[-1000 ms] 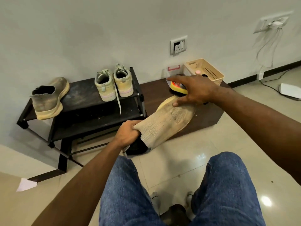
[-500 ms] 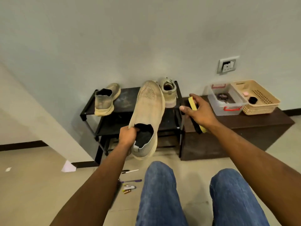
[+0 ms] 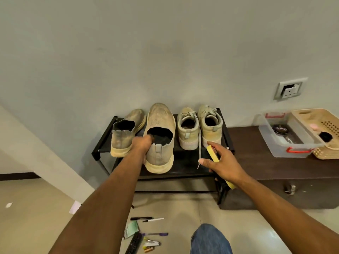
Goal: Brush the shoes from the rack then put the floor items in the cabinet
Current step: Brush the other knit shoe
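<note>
Shoe, held up before the rack half a second ago, now stands there, left hand gripping its collar, right hand holding brush; next pair awaits.

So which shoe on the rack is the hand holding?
The second shoe from the left; the left hand grips its heel opening. The other three stand untouched.

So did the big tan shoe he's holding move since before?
Yes. The tan shoe, gripped by the left hand, went from in front of the rack back onto its top shelf, beside its partner shoe.
</note>
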